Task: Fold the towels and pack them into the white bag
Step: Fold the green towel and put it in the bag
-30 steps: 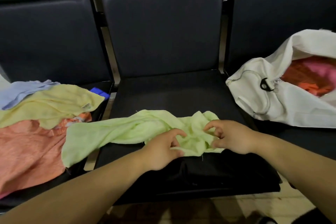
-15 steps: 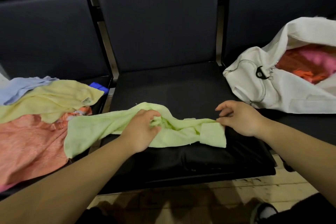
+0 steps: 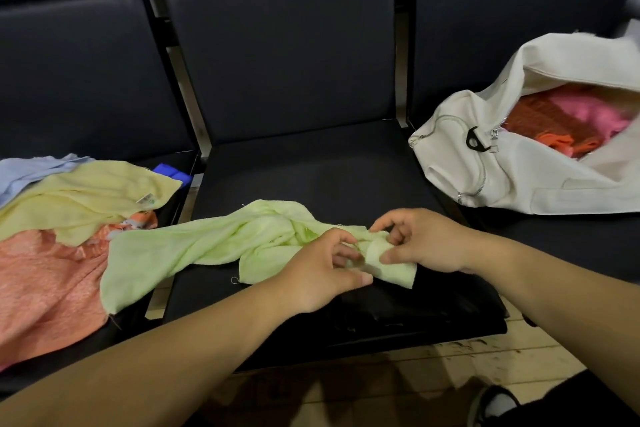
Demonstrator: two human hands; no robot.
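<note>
Shifted toward the white bag [image 3: 519, 177], the left hand [image 3: 318, 270] now meets the right hand [image 3: 426, 239]; both, fingers curled, pinch the bag-side end of the light green towel [image 3: 207, 243].

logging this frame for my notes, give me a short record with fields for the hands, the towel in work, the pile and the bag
towel in work: green towel, crumpled, not folded, on the middle seat, left end over the pile
left hand: grips the green towel's right end
right hand: pinches the same end
pile: left seat; yellow towel, orange towel, blue towel, unfolded
bag: white bag, right seat, open, orange and pink cloth inside
</note>
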